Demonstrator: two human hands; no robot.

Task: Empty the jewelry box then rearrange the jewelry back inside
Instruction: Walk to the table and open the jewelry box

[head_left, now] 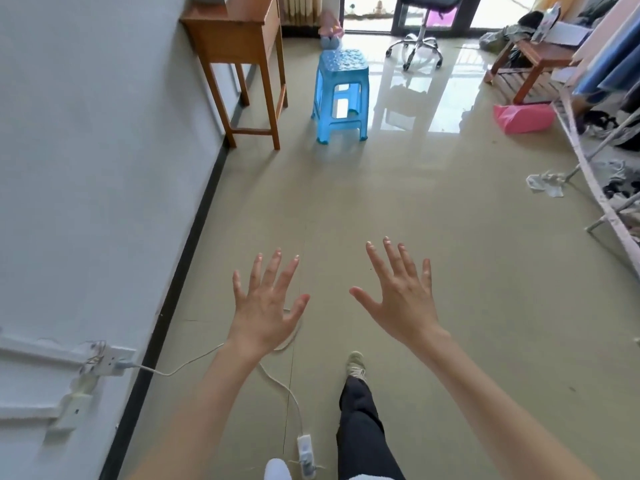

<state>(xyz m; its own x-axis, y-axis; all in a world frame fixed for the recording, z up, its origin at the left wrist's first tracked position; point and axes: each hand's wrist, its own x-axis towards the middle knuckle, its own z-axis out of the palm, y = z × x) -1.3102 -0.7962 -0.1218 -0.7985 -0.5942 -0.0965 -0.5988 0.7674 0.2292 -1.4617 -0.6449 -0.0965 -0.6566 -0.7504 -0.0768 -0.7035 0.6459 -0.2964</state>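
left hand [265, 306] splayed, empty | right hand [398, 294] splayed, empty | above floor [433, 209]

1. The room is lit brightly by daylight from the glass door [377, 12] at the far end.
2. Strong glare is thrown across the floor [415, 91].
3. Straight lines are bent near the edges; the wall [86, 168] is curved.

A translucent blue plastic stool [341, 95] is seen on the glossy beige floor. Just left of it stands a brown wooden side table [239, 46]; behind it, a swivel office chair [424, 29]. A crumpled pink bag [523, 117] lies well to its right.
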